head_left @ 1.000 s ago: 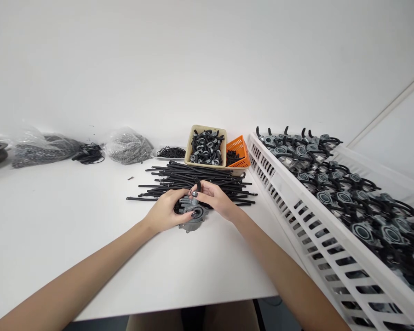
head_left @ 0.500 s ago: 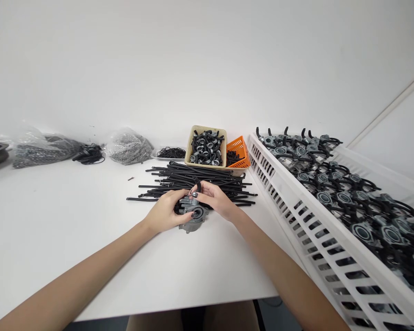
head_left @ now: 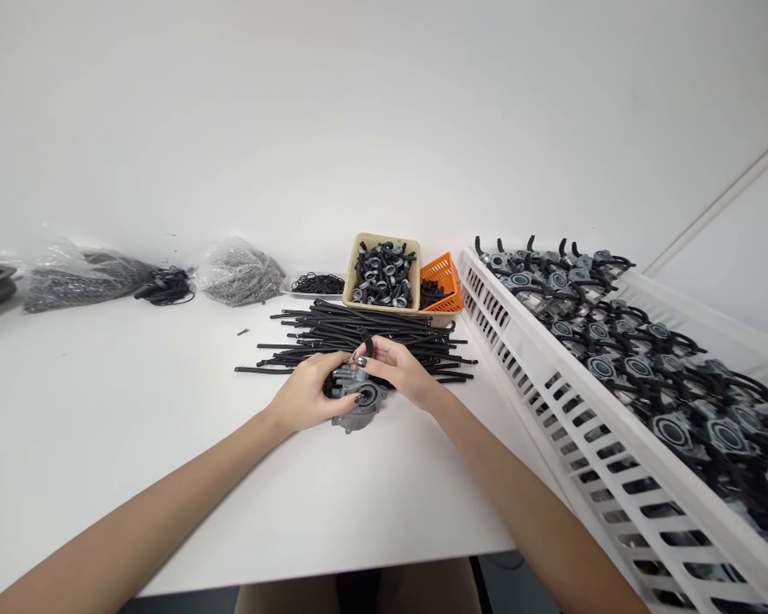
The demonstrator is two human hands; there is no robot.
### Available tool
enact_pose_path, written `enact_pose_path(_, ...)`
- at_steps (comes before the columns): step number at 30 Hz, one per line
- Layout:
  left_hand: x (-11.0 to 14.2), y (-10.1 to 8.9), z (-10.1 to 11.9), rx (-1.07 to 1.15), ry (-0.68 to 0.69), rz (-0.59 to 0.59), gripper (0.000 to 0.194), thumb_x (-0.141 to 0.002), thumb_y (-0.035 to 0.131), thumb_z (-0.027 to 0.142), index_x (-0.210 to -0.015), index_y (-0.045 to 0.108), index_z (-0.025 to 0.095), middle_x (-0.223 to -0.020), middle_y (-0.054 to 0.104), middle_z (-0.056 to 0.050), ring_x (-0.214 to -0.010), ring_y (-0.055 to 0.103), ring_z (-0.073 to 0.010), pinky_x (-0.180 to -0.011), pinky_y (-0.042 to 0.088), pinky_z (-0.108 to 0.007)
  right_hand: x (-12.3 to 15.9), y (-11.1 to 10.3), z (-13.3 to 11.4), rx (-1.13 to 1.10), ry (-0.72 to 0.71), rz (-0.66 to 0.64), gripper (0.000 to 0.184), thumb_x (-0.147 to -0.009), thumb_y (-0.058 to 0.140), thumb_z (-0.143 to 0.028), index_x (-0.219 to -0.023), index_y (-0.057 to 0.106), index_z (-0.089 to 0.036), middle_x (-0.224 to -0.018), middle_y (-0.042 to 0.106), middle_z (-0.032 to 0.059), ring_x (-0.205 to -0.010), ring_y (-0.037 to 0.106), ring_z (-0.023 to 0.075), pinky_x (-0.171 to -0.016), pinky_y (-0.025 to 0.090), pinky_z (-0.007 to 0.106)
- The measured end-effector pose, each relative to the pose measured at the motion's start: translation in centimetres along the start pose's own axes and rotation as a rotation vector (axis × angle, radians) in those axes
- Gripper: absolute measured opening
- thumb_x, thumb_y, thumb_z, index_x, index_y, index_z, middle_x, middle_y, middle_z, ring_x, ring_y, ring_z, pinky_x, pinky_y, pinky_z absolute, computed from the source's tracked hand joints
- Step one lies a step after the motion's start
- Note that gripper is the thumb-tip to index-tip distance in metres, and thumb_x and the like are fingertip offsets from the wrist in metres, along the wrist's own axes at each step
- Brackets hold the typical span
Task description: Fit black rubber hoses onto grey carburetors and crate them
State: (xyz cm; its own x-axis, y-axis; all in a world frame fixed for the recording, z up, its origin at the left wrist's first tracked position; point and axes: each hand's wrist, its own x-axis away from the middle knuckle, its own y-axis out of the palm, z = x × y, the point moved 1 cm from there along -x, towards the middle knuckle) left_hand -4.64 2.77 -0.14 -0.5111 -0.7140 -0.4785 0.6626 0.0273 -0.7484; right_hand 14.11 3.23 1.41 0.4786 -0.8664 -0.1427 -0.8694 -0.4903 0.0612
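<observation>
Grey metal part (head_left: 353, 419) held in two hands over white table (head_left: 282, 520)
Left hand (head_left: 305, 392) clasps its left side, thumb at round opening; right hand (head_left: 402, 373) pinches short black tube (head_left: 366, 343) at its top, black hoses (head_left: 320, 317) just behind

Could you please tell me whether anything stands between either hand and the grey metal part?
Nothing visible does: the left hand already holds the grey metal part, and the right hand is at its top, fingers around a short black piece. The loose black tubes lie beyond, not in between.
</observation>
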Motion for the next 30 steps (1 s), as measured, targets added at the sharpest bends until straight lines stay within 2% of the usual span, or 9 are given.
enact_pose_path(16, -0.15, -0.11, 0.12, 0.002, 0.044, 0.003, 0.034, -0.079, 0.059, 0.042, -0.102, 0.064, 0.017, -0.089, 0.071, -0.006, -0.077, 0.066, -0.0209, -0.073, 0.05, -0.03, 0.02, 0.02, -0.03, 0.004, -0.001, 0.003, 0.028, -0.077, 0.073, -0.042, -0.088, 0.06, -0.019, -0.077, 0.051, -0.0022, -0.072, 0.052, 0.0121, -0.085, 0.045, 0.031)
enact_pose_path(30, -0.09, 0.01, -0.09, 0.015, 0.013, -0.018, 0.038, -0.08, 0.058, 0.041, -0.107, 0.062, 0.016, -0.095, 0.072, -0.007, -0.081, 0.066, -0.0218, -0.076, 0.049, -0.031, 0.0, 0.07, 0.0, 0.001, -0.003, 0.005, 0.031, -0.076, 0.073, -0.042, -0.089, 0.059, -0.019, -0.08, 0.053, -0.0013, -0.074, 0.054, 0.0126, -0.085, 0.045, 0.031)
